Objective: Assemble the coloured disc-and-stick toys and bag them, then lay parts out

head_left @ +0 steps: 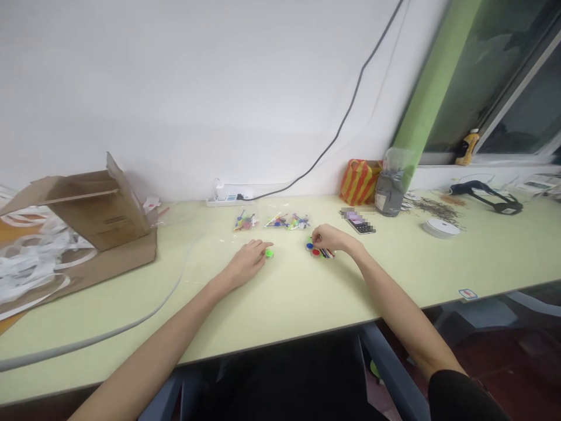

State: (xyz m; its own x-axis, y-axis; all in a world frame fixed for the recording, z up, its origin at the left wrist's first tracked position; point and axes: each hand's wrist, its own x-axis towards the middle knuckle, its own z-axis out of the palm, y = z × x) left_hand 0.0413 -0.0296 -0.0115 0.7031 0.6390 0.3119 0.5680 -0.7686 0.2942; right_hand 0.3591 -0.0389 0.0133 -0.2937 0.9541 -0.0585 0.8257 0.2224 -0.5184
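Note:
My left hand [248, 261] rests on the pale table with its fingers stretched out, the index finger reaching right. Just under its fingertips is a small bright green round piece [269, 254]; whether the fingers touch it I cannot tell. My right hand [328, 238] is closed in a pinch over a small cluster of parts, and what lies between its fingertips is hidden. In that cluster are a blue round piece [310, 246], a red round piece [315, 253] and several thin sticks [326, 253] partly under the hand.
Behind my hands lie clear bags of coloured parts [287, 220] and a power strip [228, 195]. A cardboard box [105, 216] stands left. A grey cable [144, 318] crosses the table. Rightward are a phone [358, 222], a striped bag [357, 182] and a white spool [442, 228].

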